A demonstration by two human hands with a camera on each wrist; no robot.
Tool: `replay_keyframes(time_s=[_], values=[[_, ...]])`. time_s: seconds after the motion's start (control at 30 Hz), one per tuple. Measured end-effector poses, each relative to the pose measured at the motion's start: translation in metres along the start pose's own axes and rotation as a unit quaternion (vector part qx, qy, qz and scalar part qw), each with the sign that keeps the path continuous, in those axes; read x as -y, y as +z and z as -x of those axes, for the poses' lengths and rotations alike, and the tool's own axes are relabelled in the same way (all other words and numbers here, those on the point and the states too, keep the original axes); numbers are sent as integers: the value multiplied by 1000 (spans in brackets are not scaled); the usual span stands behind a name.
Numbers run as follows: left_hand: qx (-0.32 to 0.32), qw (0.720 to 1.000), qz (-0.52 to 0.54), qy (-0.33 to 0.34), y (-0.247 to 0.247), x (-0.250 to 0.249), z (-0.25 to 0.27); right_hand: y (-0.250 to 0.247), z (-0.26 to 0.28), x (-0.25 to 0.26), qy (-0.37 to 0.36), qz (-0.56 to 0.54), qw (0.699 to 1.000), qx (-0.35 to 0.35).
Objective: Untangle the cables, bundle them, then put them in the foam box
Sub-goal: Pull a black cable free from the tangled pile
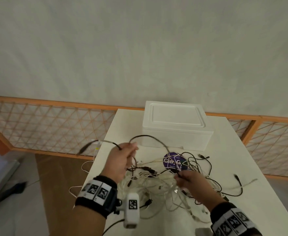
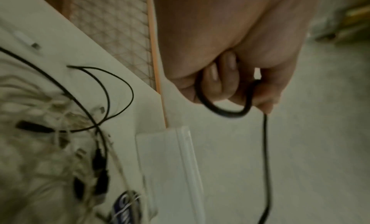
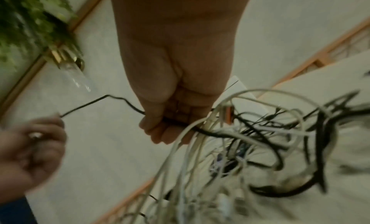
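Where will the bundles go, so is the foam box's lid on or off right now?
On. The foam box sits shut at the table's far edge, its lid flush on top, no gap showing.

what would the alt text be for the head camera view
Both hands grip one black cable, the left hand raised, the right hand low over a tangle of cables on a white table; behind stands a closed foam box.
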State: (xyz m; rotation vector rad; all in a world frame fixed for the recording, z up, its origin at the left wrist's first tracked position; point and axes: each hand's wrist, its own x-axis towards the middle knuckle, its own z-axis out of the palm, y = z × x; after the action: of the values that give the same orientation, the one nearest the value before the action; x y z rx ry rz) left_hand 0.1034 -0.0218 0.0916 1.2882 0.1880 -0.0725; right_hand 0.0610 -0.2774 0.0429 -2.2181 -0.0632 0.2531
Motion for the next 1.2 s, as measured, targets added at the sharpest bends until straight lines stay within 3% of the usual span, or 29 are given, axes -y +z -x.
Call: replay_keyframes(time_s=[0.1, 0.2, 0.5, 0.6, 0.67, 0.73, 0.83, 1.03, 1.2], values=[[92, 987, -127, -43, 28, 24, 18, -1, -11, 29, -45, -14, 998, -38], [152, 979, -120, -61, 54, 37, 27, 3, -16, 57, -81, 32, 996, -8], [121, 987, -108, 22, 68, 24, 28, 6, -16, 62, -119, -20, 993, -14], [53, 996, -73, 28, 53, 13, 16, 3, -17, 39, -88, 65, 994, 16], [-3, 999, 6, 49, 39, -5, 2, 2, -14, 12, -44, 125, 991, 27], [-13, 995, 60, 79, 29, -24, -8, 1, -11, -8, -11, 143, 989, 24], [0, 994, 45, 96, 32, -26, -8, -3, -14, -9, -10, 205, 978, 25], [105, 987, -117, 5, 53, 15, 9, -13, -27, 29, -41, 109, 993, -34], [252, 938, -237, -14, 69, 31, 21, -16, -25, 53, -72, 90, 992, -44]])
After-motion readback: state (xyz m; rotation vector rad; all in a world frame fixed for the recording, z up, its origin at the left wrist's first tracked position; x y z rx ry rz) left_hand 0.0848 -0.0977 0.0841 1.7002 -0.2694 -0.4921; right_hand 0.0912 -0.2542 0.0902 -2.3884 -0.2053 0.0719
